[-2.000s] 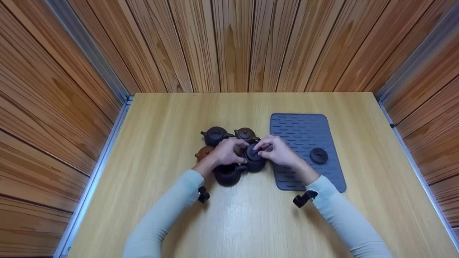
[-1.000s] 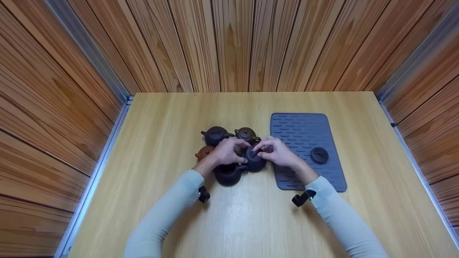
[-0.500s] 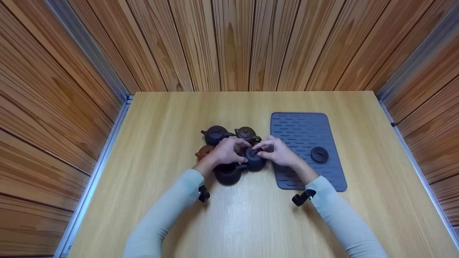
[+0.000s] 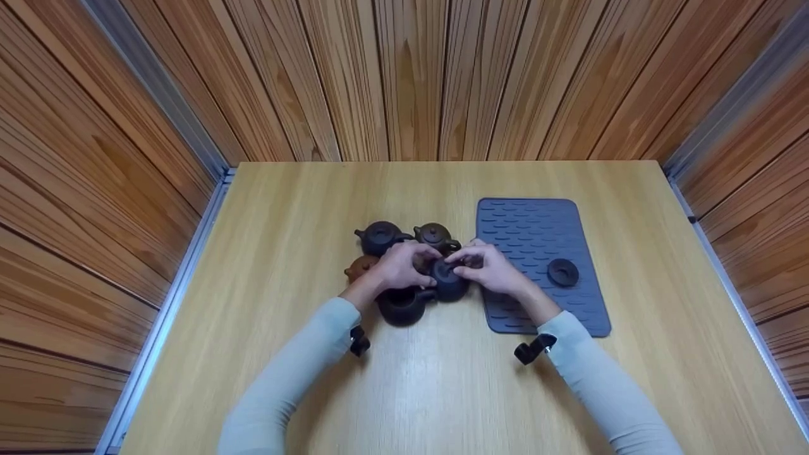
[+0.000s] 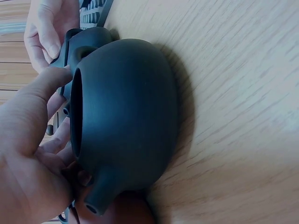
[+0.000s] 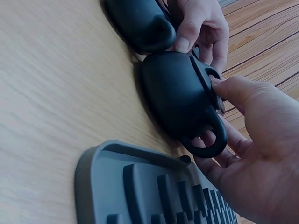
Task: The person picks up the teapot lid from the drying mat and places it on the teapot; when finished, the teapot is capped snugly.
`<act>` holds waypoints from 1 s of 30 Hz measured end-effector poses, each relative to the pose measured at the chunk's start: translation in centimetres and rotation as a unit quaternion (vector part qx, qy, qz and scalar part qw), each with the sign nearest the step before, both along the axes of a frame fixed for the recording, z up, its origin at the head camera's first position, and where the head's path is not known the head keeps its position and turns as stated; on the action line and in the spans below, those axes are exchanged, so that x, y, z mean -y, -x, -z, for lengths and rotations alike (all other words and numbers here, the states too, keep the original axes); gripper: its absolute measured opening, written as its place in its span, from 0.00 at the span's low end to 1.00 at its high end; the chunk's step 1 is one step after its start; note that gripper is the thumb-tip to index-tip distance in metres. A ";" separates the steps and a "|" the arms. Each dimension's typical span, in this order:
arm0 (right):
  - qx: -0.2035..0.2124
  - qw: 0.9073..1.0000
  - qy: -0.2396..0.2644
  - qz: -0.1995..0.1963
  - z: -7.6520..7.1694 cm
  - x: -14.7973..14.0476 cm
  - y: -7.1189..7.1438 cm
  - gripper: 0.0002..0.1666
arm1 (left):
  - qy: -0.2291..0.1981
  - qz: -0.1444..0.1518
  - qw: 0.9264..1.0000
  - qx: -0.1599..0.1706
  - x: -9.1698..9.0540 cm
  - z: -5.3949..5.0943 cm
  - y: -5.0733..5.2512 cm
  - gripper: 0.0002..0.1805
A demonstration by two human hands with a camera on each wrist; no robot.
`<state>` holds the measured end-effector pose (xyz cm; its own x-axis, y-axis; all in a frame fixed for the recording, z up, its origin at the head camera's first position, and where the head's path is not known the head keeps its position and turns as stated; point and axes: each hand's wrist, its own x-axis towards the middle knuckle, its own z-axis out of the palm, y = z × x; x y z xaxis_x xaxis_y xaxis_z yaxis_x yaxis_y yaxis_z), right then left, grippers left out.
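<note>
In the head view my left hand [image 4: 402,266] curls around the far left side of a black teapot [image 4: 452,289]. Its thumb presses on the body of that teapot [image 6: 170,88] in the right wrist view. My right hand [image 4: 492,270] pinches the looped knob of the dark lid [image 6: 202,77], which lies on the teapot's opening. The teapot stands upright on the table, its round handle toward my right palm. Directly below my left hand is a lidless black teapot [image 5: 133,107], its opening visible in the left wrist view.
Behind my left hand stand another black teapot [image 4: 380,236] and a brown one [image 4: 432,234]; a reddish-brown teapot [image 4: 359,268] is partly covered at the left. On the right lies a grey ridged mat [image 4: 528,224] with a dark round lid [image 4: 562,273] on it.
The pinched lid has shifted slightly and sits lower on the black teapot than two seconds ago. Both hands have stayed almost in place.
</note>
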<state>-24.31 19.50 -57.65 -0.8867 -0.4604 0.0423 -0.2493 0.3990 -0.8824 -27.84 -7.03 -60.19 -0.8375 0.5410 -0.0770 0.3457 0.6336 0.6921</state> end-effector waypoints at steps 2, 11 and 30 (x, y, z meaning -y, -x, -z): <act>0.001 1.000 -0.003 -0.001 0.0 0.0 0.0 0.14 | -0.002 -0.001 1.000 0.002 0.0 -0.4 -0.2 0.30; -0.004 1.000 -0.003 -0.003 0.0 -0.2 0.1 0.15 | 0.000 -0.003 1.000 -0.006 -0.1 -1.1 -0.7 0.30; 0.003 1.000 0.005 -0.006 -0.1 0.0 0.0 0.14 | -0.028 -0.020 0.999 -0.021 1.4 -6.1 -3.1 0.30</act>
